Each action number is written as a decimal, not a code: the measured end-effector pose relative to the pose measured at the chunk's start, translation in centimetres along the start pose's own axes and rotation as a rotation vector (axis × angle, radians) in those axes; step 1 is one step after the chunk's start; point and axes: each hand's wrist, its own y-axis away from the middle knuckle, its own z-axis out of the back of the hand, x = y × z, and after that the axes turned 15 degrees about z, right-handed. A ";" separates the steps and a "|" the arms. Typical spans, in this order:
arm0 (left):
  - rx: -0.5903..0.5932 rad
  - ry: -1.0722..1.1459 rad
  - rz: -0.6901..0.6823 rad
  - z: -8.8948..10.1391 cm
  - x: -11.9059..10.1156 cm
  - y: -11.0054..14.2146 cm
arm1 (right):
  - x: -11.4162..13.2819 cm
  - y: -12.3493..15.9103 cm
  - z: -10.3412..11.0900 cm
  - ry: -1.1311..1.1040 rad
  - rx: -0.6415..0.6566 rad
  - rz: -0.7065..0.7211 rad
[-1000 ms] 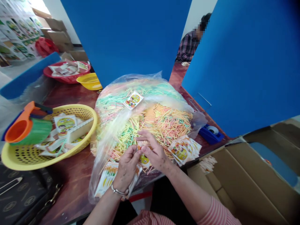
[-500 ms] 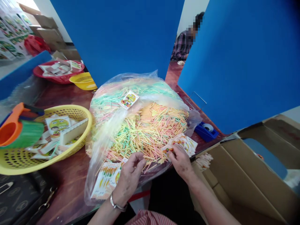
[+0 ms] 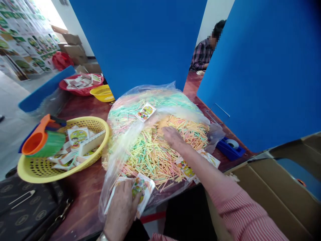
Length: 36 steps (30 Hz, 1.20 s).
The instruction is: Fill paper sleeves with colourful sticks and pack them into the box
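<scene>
A large clear plastic bag (image 3: 160,95) holds a heap of thin pastel sticks (image 3: 150,157) in green, yellow, orange and pink. My right hand (image 3: 173,139) rests on the heap, its fingertips sunk among the sticks, so I cannot see whether it grips any. At the near edge of the bag, my left hand (image 3: 121,209) is shut on printed paper packets (image 3: 141,190). Another such packet (image 3: 145,112) lies on the bag's far side. More packets (image 3: 188,170) lie to the right, partly under my right forearm.
A yellow basket (image 3: 104,134) at left holds packets and an orange-and-green scoop (image 3: 42,140). Farther back are a red basket (image 3: 80,92) and a small yellow basket (image 3: 102,93). A blue tape dispenser (image 3: 230,149), cardboard box (image 3: 271,190) and seated person (image 3: 203,55) are at right.
My right hand has moved off the packets at right and onto the stick heap. My left hand has drawn nearer and now grips packets at the bag's near edge.
</scene>
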 end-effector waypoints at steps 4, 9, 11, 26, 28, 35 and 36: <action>0.032 0.005 0.051 -0.8 -0.3 -0.6 | -0.2 -3.3 -1.6 0.028 0.068 -0.010; 0.122 0.058 0.129 -1.0 0.5 -1.6 | 0.6 -4.1 -2.4 0.029 0.075 -0.061; 0.120 0.085 0.132 -1.2 1.1 -1.6 | 0.7 -3.9 -2.6 0.013 0.056 -0.086; -0.019 0.467 0.245 1.5 -0.4 -1.4 | -2.2 -2.2 -2.3 -0.641 -0.326 -0.301; 0.137 0.675 0.301 1.4 -0.9 -1.7 | -2.3 -2.0 -2.3 -0.739 -0.406 -0.317; 0.227 0.849 0.284 1.1 -2.7 -2.9 | 0.5 -0.4 -1.5 -1.046 -0.625 -0.389; 0.195 0.816 0.260 1.2 -2.9 -3.1 | 1.6 0.0 -1.0 -1.149 -0.678 -0.382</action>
